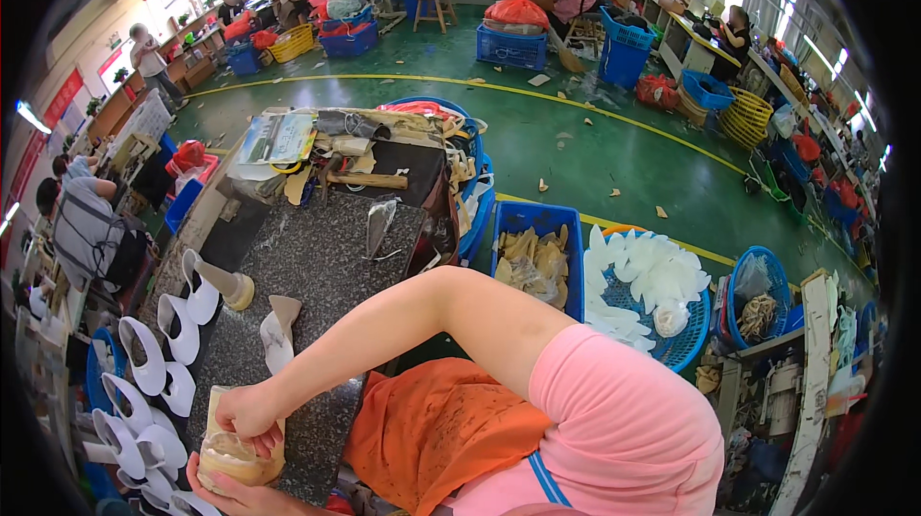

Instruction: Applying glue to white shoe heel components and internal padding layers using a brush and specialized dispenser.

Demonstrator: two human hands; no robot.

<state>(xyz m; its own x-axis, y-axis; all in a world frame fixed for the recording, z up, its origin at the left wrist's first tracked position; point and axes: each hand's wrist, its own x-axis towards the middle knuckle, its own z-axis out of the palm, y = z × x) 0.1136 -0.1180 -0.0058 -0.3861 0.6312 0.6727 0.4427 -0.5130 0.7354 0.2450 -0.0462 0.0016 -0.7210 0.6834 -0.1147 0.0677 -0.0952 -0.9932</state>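
At the lower left, my left hand (251,498) curls round the underside of a yellowish-beige tub-like piece (230,461) with a glossy, whitish, crusted rim. Above it, my right hand (248,414) has its fingers bent and pressed together, with the tips down at the rim. What they pinch, if anything, is hidden. Several white pointed shoe uppers (146,355) stand in rows along the left edge of the speckled dark stone worktop (321,252). Close to them are a small beige pot with a grey cone (233,288) and a pale tapered strip (279,334).
A wooden-handled hammer (367,179), papers (278,139) and scraps lie at the worktop's far end. Right of it stand a blue crate (538,257) of beige pieces and a round blue basket (683,339) of white pieces. An orange cloth (441,430) covers my lap. Other people sit farther off.
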